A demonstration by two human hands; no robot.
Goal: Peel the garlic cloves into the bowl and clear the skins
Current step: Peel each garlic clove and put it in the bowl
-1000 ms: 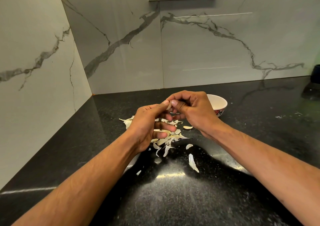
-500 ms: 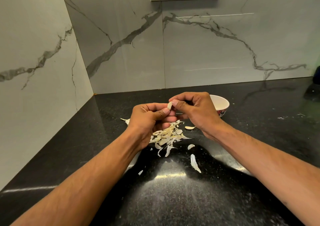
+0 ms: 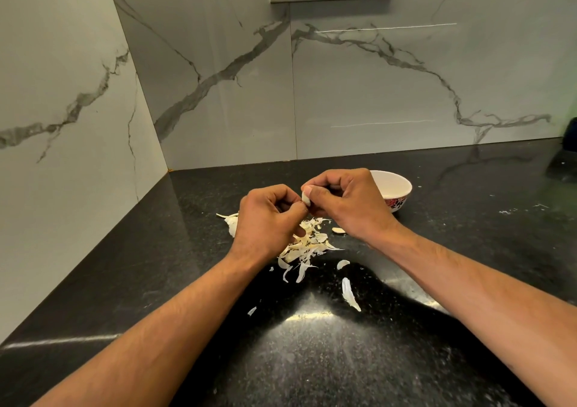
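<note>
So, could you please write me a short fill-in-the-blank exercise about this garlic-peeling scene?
1. Both hands pinch one garlic ____ between them.
2. The pile of skins lies on the ____ countertop.
3. The bowl stands behind the ____ hand.
4. The left hand holds its fingers ____.

Missing words: clove; black; right; curled

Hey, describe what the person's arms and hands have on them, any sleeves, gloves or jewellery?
Nothing worn shows. Both forearms are bare to the frame's bottom edge, with no sleeve cuffs in view. The left hand and right hand have no gloves, and no rings, watch or bracelet are visible on fingers or wrists.
</note>
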